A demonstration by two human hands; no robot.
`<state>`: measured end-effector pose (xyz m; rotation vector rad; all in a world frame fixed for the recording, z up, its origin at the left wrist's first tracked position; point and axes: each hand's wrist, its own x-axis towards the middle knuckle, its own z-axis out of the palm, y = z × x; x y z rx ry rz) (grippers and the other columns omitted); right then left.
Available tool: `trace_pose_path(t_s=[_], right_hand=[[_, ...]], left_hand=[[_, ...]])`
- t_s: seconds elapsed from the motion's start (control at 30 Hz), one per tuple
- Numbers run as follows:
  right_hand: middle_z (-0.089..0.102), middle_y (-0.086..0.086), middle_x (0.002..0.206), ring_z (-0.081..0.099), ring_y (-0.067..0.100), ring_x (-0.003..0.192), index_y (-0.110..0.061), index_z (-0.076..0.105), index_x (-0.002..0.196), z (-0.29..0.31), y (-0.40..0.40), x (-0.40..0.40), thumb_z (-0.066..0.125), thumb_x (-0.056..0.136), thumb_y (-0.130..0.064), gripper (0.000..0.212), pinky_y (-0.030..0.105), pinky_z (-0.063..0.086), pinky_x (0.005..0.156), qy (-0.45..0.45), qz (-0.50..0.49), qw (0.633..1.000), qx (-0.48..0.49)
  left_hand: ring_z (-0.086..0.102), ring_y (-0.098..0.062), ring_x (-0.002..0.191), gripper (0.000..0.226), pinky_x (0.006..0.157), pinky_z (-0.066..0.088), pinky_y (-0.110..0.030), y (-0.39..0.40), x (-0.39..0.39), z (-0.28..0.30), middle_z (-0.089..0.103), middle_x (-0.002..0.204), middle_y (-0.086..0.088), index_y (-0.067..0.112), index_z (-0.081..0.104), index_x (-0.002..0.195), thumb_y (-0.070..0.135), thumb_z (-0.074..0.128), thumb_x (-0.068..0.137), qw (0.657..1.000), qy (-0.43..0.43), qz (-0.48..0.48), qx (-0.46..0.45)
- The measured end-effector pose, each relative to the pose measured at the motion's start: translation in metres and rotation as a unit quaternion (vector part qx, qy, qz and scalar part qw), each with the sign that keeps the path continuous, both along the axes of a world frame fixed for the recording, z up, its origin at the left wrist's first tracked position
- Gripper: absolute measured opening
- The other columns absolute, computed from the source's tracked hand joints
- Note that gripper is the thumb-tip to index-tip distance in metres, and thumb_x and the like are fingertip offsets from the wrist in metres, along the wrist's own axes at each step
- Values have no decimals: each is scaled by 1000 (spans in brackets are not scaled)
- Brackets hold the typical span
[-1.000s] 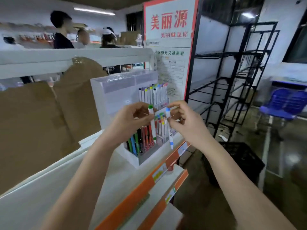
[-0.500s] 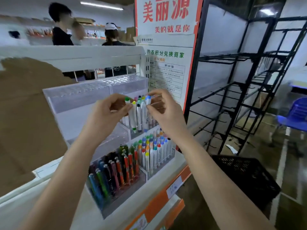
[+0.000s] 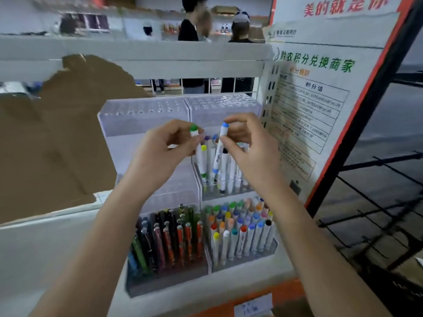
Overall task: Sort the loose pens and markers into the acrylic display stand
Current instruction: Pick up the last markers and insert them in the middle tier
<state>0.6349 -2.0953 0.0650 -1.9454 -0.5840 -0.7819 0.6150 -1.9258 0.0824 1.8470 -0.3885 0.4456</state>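
A green-capped marker (image 3: 198, 154) was pinched near its cap between the thumb and fingers of the left hand (image 3: 160, 156), its lower end hanging down into the upper right compartment of the acrylic display stand (image 3: 146, 115). A blue-capped marker (image 3: 219, 149) was pinched just below its cap by the thumb and forefinger of the right hand (image 3: 249, 152), tilted slightly, with its lower tip among the white markers already standing in that same compartment. The two held markers were just beside each other, apart. The stand was set on a white shelf (image 3: 45, 243), near its orange front edge. Pens (image 3: 169, 239) filled the lower left compartment and more markers (image 3: 240, 229) the lower right.
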Motion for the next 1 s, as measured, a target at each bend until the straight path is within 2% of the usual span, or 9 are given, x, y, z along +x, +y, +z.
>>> trace_pose_path(t_s=[0.17, 0.3, 0.4, 0.5, 0.6, 0.7, 0.77, 0.9, 1.0], right_hand=[[57, -19, 83, 57, -9, 80, -20, 54, 106, 3, 1, 4, 65, 86, -13, 23, 4, 43, 74, 3, 5, 1000, -13], [58, -18, 84, 56, -8, 79, -20, 56, 106, 2, 1, 2, 65, 86, -15, 22, 8, 46, 75, 24, -5, 999, -27], [56, -17, 87, 54, -3, 85, -19, 57, 108, -5, 2, 0, 63, 88, -19, 21, 16, 43, 78, 41, -21, 998, -46], [44, -27, 82, 50, 12, 97, -11, 61, 99, -12, 4, 0, 64, 87, -21, 16, 25, 40, 78, 8, -65, 995, -79], [43, -27, 83, 45, 13, 95, -6, 63, 92, -20, 6, 0, 66, 86, -17, 13, 34, 43, 76, -58, -81, 990, -104], [62, -2, 86, 46, 14, 91, -7, 64, 87, -24, 7, 4, 64, 86, -19, 12, 29, 40, 75, -92, -109, 979, -145], [64, 3, 83, 45, 13, 88, -7, 64, 83, -26, 8, 5, 57, 87, -23, 18, 24, 35, 77, -102, -113, 973, -175], [64, 3, 89, 48, 13, 93, -9, 66, 90, -23, 5, 3, 61, 87, -18, 11, 22, 35, 83, -72, -101, 975, -186], [60, -8, 95, 53, 9, 96, -13, 65, 100, -9, 4, -9, 64, 87, -18, 14, 19, 40, 86, 3, -49, 994, -95]], left_hand=[[64, -5, 75, 12, 73, 52, -15, 2, -1, 2, 69, 75, 8, 13, 68, 98, 12, 63, 87, 1000, 2, 13, 6], [63, -8, 76, 14, 76, 55, -20, 5, 0, 4, 68, 86, -11, 9, 68, 99, 12, 63, 87, 1000, -5, 18, 9], [63, -9, 76, 14, 79, 56, -24, 6, 0, 5, 67, 87, -13, 10, 67, 100, 10, 62, 87, 1000, -5, 9, 9], [62, -7, 74, 11, 79, 56, -24, 5, -1, 5, 66, 84, -12, 14, 67, 96, 10, 61, 88, 1000, -6, -3, 13], [62, -7, 73, 11, 79, 56, -26, 5, -2, 4, 64, 79, -11, 14, 67, 97, 9, 61, 88, 1000, -11, -11, 11], [62, -8, 72, 14, 81, 56, -32, 5, 0, 2, 59, 71, 1, 8, 67, 101, 11, 61, 88, 1000, -12, -13, 20], [62, -9, 72, 16, 81, 56, -34, 5, 2, 0, 58, 69, 5, 5, 65, 102, 12, 62, 88, 1000, -12, -11, 21], [61, -5, 69, 17, 80, 57, -36, 6, 2, -2, 60, 65, 14, 6, 66, 102, 14, 62, 88, 1000, -9, -10, 18], [63, -4, 69, 13, 83, 55, -42, 6, 2, -2, 67, 79, 0, 11, 67, 98, 16, 64, 87, 1000, -5, 2, 12]])
